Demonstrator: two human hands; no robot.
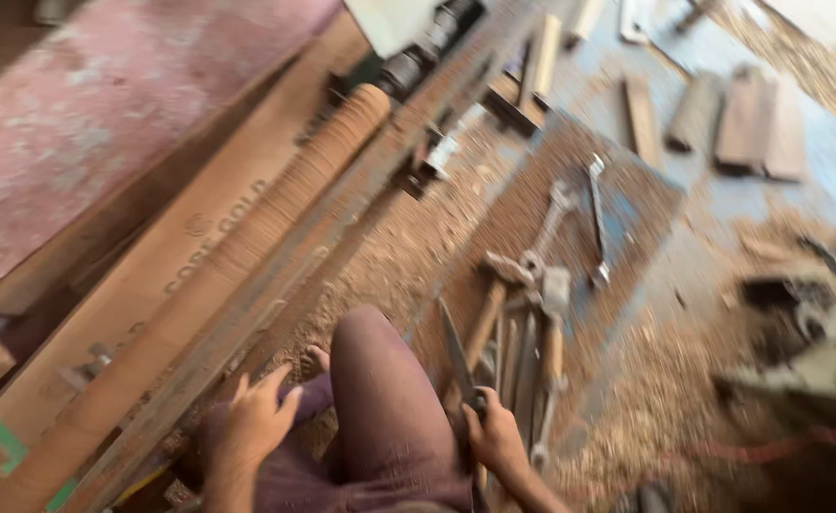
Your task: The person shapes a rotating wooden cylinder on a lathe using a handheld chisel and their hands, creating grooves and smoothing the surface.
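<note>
Left hand spread, fingers resting on the lathe rail. Right hand grips a chisel; its handle is hidden

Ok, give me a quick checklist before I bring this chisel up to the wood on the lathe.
1. Right hand gripping the chisel: ok.
2. Left hand off the turned workpiece: ok, open beside the lathe bed rail.
3. Workpiece seated at the lathe's drive end: cannot tell, blurred.
4. Spare tools and spanners apart from the lathe: ok.
5. Floor free of sawdust: not ok.
</note>
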